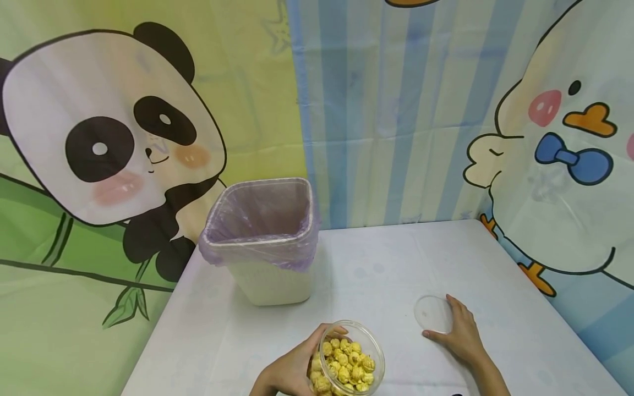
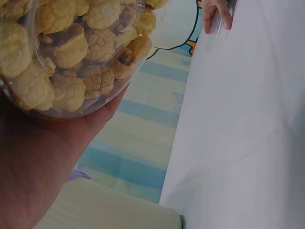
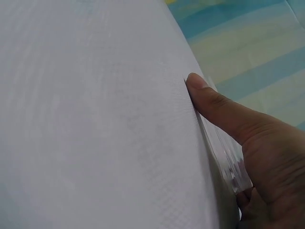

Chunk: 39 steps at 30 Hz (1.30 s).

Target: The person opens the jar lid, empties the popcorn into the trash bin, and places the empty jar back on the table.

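Note:
A clear round plastic jar (image 1: 380,360) of yellow popcorn (image 1: 349,364) is held in my left hand (image 1: 295,367), its open mouth tilted toward the head camera. In the left wrist view, the palm supports the jar's side, with popcorn (image 2: 66,52) showing through the plastic. To the right, my right hand (image 1: 464,334) grips a clear round lid (image 1: 431,312) by its edge, down at the white table. The right wrist view shows the thumb along the lid's rim (image 3: 221,148) and fingers at its far side, partly hidden.
A pale bin (image 1: 269,283) with a purple liner bag (image 1: 230,253) stands on the white table (image 1: 376,269), beyond the jar and to its left. Behind the table hangs a cartoon-printed curtain (image 1: 356,137). At the bottom edge, a small dark object (image 1: 457,394) just shows.

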### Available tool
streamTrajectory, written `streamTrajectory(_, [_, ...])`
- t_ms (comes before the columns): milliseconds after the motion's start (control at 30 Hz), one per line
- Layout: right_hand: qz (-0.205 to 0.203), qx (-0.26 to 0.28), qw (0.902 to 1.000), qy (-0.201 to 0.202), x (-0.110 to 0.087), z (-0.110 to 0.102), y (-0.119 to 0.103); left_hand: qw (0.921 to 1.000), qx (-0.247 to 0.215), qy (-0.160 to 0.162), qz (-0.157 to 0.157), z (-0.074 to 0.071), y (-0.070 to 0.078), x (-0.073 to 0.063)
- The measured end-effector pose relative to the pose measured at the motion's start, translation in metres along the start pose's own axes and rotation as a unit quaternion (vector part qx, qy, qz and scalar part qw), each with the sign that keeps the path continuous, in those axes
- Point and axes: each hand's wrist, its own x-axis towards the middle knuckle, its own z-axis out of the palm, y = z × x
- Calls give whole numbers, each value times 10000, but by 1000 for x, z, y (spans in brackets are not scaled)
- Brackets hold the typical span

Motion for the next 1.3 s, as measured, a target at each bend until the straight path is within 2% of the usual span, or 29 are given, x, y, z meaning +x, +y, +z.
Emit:
streamTrajectory(333, [10, -19, 10000, -95, 1, -1, 0, 9998, -134, 61, -92, -2, 1, 0])
streamTrajectory(700, [19, 93, 9999, -118, 1, -2, -1, 9996, -185, 204, -12, -5, 0, -3])
streamTrajectory(867, [295, 445, 9976, -444, 3, -8, -4, 9991, -165, 379, 17, -7, 1, -9])
streamTrajectory(967, [467, 688, 9949, -578, 5, -18, -12, 9975, -437, 507, -222, -6, 2, -15])
streamTrajectory(1100, [456, 1212, 9910, -325, 17, -30, -29, 9948, -534, 697, -519, -5, 4, -24])
streamTrajectory(1200, [-15, 1459, 9890, 249, 41, -22, -22, 9948, -457, 760, -495, -7, 5, -27])
streamTrajectory(1300, [-424, 1849, 9803, 549, 58, -26, -56, 9949, -533, 753, -405, -9, 5, -28])
